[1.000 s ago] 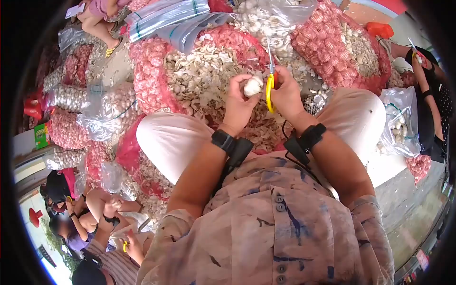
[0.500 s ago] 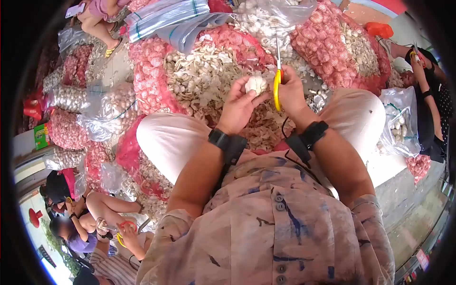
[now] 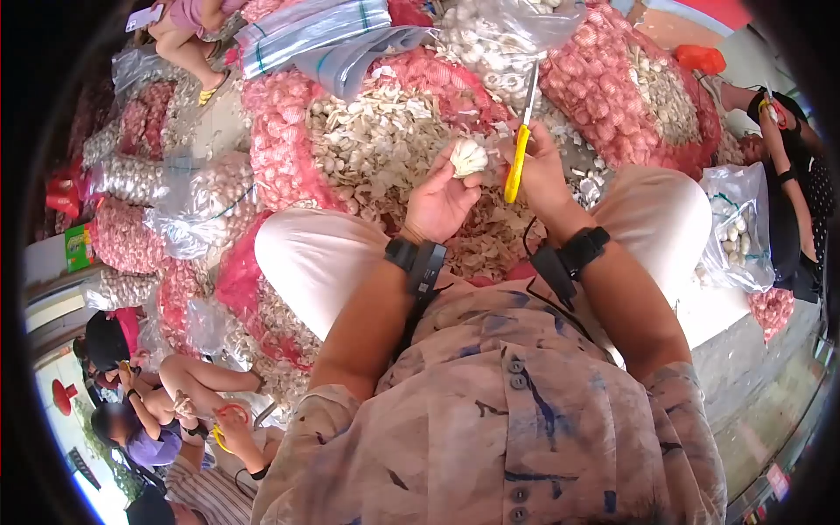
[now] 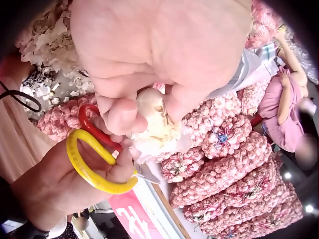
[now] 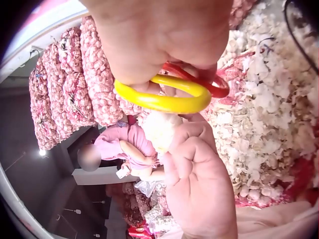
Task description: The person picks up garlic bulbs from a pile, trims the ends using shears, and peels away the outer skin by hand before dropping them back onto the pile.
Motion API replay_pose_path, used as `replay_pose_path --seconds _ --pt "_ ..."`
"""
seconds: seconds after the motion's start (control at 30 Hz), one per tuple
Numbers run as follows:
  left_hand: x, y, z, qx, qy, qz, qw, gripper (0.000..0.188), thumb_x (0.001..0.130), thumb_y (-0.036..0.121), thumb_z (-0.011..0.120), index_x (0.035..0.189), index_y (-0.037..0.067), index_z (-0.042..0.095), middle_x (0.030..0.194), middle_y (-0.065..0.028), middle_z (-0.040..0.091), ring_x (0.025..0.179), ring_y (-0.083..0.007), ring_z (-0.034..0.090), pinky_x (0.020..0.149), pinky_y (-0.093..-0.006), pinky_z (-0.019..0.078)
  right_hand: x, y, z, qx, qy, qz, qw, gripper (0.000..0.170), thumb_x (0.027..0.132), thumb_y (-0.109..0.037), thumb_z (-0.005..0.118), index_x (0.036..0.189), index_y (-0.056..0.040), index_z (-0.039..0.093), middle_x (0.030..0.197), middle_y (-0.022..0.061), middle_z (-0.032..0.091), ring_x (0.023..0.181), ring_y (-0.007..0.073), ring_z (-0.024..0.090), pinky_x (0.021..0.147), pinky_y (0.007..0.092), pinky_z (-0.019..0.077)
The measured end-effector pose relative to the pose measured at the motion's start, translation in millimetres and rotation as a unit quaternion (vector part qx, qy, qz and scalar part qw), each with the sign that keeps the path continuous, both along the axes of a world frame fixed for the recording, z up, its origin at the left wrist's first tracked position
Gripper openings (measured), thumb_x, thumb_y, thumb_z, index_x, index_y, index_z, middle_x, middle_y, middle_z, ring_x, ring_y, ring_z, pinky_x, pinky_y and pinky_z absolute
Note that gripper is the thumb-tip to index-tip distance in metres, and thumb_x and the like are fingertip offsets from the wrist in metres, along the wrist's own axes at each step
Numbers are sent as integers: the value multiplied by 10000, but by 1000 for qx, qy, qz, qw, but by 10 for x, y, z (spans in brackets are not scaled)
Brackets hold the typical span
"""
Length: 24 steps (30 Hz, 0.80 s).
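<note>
A pale garlic bulb [image 3: 469, 158] is pinched between the thumb and fingers of my left hand [image 3: 440, 203], over a heap of peelings. Just to its right, my right hand [image 3: 542, 178] grips scissors [image 3: 518, 164] with yellow and red handles, blades pointing away from me. In the left wrist view the bulb [image 4: 155, 124] sits between fingertips, close beside the yellow handle [image 4: 89, 174]. The right wrist view shows the handles [image 5: 164, 99] around the right fingers, with the bulb [image 5: 162, 130] partly hidden behind them.
Loose garlic skins [image 3: 376, 144] lie in an opened red net sack ahead. Full net sacks [image 3: 284, 140] stand left, another sack [image 3: 595, 96] right. Plastic sheets [image 3: 311, 35] lie at the top. A clear bag [image 3: 735, 227] sits beyond the right knee. Other people sit at both sides.
The scissors have moved right and tilted, their blades pointing farther right. The left hand has turned the bulb and holds it slightly apart from the right hand.
</note>
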<state>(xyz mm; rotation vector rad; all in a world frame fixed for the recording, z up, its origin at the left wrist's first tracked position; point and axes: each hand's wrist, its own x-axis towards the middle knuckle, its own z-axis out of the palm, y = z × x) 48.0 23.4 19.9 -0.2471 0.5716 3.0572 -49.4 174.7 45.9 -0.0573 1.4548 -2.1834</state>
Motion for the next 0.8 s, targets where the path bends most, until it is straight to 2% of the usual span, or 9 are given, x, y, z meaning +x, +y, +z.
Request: replay_pose_path --seconds 0.1,0.33,0.4,0.43,0.5,0.6,0.63,0.7,0.8 --pt "6 1 34 15 9 -1 1000 447 1003 181 472 1438 102 405 1242 -87 556 881 -197 517 753 -305 452 22 -24 42 10 -20 22 1000 410 889 -41 670 1243 -114 476 1031 84 648 795 142 622 655 275 537" --pt "-5 14 12 50 14 -29 998 394 1013 269 480 1379 123 467 1190 -48 578 868 -176 520 758 -304 453 50 -15 -25 8 21 54 998 438 865 -14 693 1235 -99 477 1035 85 649 897 143 620 754 276 535" --pt "1 34 68 -18 -74 -22 997 378 1008 323 496 1325 118 500 1136 -27 594 857 -159 527 766 -305 456 74 -40 21 19 70 67 995 392 836 11 704 1172 -47 510 939 67 642 837 142 632 707 277 529" --pt "6 54 77 -18 -74 -23 997 378 1008 323 496 1325 118 500 1136 -27 594 857 -159 527 766 -305 456 100 -47 60 19 69 67 995 392 836 11 704 1172 -47 510 939 67 642 837 142 632 707 277 529" --pt "6 99 78 -171 -106 -30 979 399 996 382 501 1279 102 525 1078 -16 608 857 -150 538 767 -302 458 145 -50 116 72 110 110 985 346 829 27 699 1127 -43 536 893 50 632 794 124 627 676 263 520" --pt "-38 71 30 -213 -108 -29 971 429 986 420 496 1246 84 553 1035 -29 617 823 -148 534 740 -292 456 128 -82 -80 75 152 93 981 320 841 -3 690 1120 -50 542 826 45 626 739 104 609 648 272 504" --pt "-36 50 42 -213 -109 -29 971 429 986 420 496 1246 84 553 1035 -29 617 823 -148 534 740 -292 456 86 -79 -139 75 152 93 981 320 841 -3 690 1120 -50 542 826 45 626 739 104 609 648 272 504" --pt "-27 -7 84 -135 -78 -35 987 454 964 445 512 1209 68 578 1027 -49 617 793 -156 529 703 -290 454 -21 -38 -221 234 216 27 948 315 850 -49 675 1133 -60 537 778 77 631 685 152 606 648 315 500" --pt "-19 -71 152 -67 -76 -1 995 458 953 435 523 1191 49 585 1030 -77 623 784 -171 533 666 -284 446 -121 10 -275 240 285 5 928 317 849 -91 667 1137 -76 536 740 117 624 667 235 613 659 364 502"
